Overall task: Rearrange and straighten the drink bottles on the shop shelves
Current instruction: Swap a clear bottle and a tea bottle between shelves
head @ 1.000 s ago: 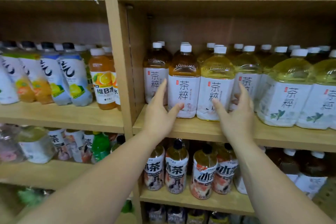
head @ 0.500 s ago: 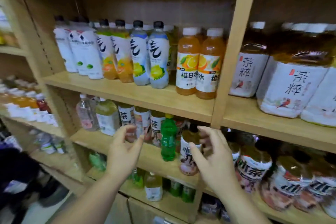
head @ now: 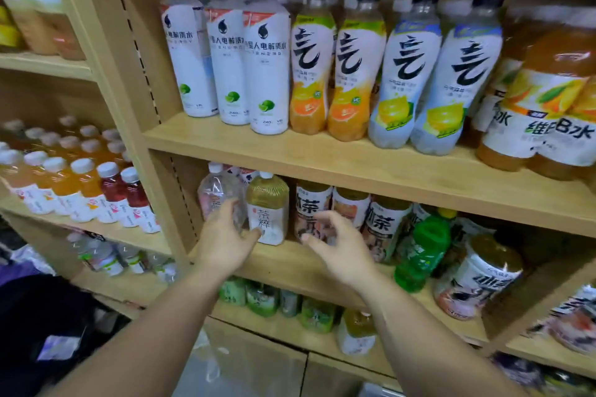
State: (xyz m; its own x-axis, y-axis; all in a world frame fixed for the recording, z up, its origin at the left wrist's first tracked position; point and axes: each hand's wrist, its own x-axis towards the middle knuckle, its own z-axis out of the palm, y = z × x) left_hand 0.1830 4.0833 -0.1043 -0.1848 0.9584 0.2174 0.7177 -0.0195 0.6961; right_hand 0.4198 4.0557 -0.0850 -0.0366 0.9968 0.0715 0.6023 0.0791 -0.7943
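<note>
Shelf board [head: 371, 171]: pale wood-look laminate, matt, smooth. Above it, white-label bottles [head: 267, 74]: clear plastic, glossy wrap sleeves, dark plastic caps. Below it, tea bottle [head: 267, 208]: translucent plastic, glossy, white cap. Right of that, green bottle [head: 422, 251]: shiny plastic.

left hand [head: 225, 240] open at clear bottle [head: 216, 195] | right hand [head: 338, 243] open, empty

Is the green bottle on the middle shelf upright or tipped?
Tipped. The green bottle leans right, its yellow cap offset from its base, resting against the bottles beside it.
</note>
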